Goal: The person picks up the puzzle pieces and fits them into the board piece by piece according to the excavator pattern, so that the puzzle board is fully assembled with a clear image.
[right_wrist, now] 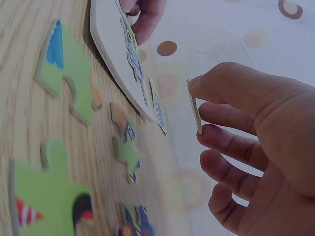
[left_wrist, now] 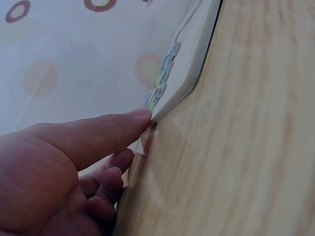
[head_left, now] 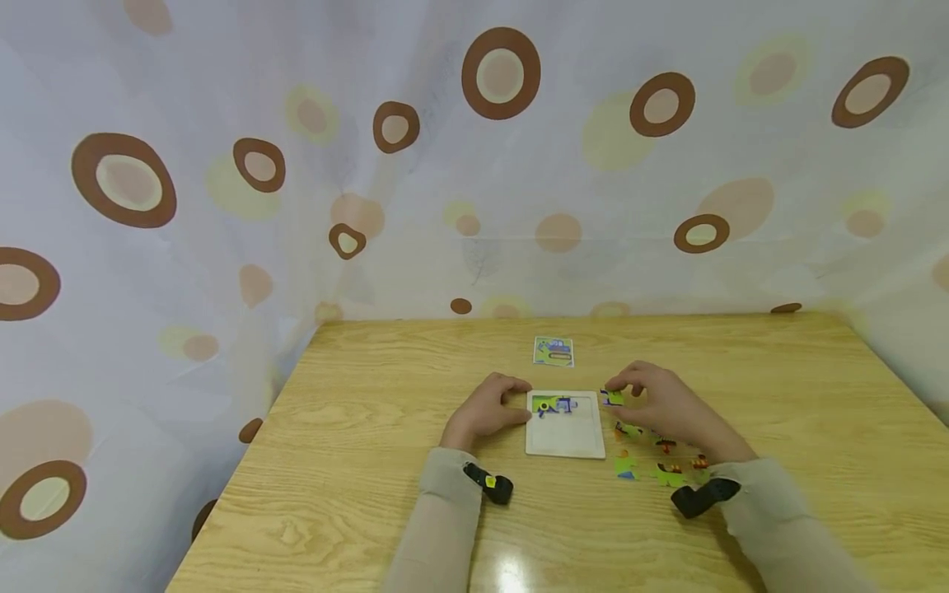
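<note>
The white puzzle tray point(head_left: 567, 441) lies flat on the table, with a few joined pieces point(head_left: 556, 406) along its upper part. Beside its left edge is my left hand point(head_left: 485, 408), thumb and forefinger touching the rim; in the left wrist view the thumb point(left_wrist: 118, 129) lies at the tray's edge. My right hand point(head_left: 670, 408) pinches a green puzzle piece point(head_left: 614, 398) between thumb and fingers, just off the tray's upper right side. The right wrist view shows this held piece point(right_wrist: 195, 110) edge-on, above the table.
Several loose puzzle pieces point(head_left: 670, 475) lie right of the tray, under and in front of my right hand. A picture card point(head_left: 553, 352) of a blue digger lies behind the tray. A patterned curtain point(head_left: 563, 272) hangs along the wooden table's point(head_left: 356, 461) back edge.
</note>
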`<action>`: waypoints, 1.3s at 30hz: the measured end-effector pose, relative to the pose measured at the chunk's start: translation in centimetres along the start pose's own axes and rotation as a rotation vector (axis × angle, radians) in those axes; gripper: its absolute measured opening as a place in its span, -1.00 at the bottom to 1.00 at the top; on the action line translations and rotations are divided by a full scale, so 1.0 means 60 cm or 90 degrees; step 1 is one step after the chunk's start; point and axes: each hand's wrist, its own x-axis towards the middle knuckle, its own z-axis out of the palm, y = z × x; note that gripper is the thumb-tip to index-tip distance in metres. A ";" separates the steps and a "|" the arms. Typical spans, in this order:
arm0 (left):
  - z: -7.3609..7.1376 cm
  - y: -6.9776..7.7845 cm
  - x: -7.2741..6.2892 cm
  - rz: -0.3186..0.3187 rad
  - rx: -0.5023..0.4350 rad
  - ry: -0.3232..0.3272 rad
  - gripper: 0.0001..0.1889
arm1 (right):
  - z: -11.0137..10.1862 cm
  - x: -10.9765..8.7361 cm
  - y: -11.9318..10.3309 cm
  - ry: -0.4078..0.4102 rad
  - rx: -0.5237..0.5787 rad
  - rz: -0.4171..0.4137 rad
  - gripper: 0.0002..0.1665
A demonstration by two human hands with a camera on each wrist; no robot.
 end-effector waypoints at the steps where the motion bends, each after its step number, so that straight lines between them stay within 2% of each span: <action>1: -0.001 0.000 0.000 0.002 0.001 0.000 -0.56 | 0.002 0.003 -0.001 -0.002 0.000 -0.002 -0.67; 6: -0.005 0.002 0.000 0.001 0.002 -0.004 -0.56 | 0.015 0.017 -0.009 -0.013 0.003 0.002 -0.68; 17: -0.001 0.000 -0.003 -0.013 -0.002 -0.002 -0.57 | 0.052 0.039 -0.015 -0.044 0.001 0.044 -0.66; 32: -0.002 0.001 0.000 -0.012 -0.008 -0.003 -0.56 | 0.068 0.056 -0.016 -0.054 -0.027 0.065 -0.65; 39: -0.002 0.000 0.000 -0.013 -0.011 -0.006 -0.57 | 0.070 0.057 -0.013 -0.050 -0.028 0.049 -0.67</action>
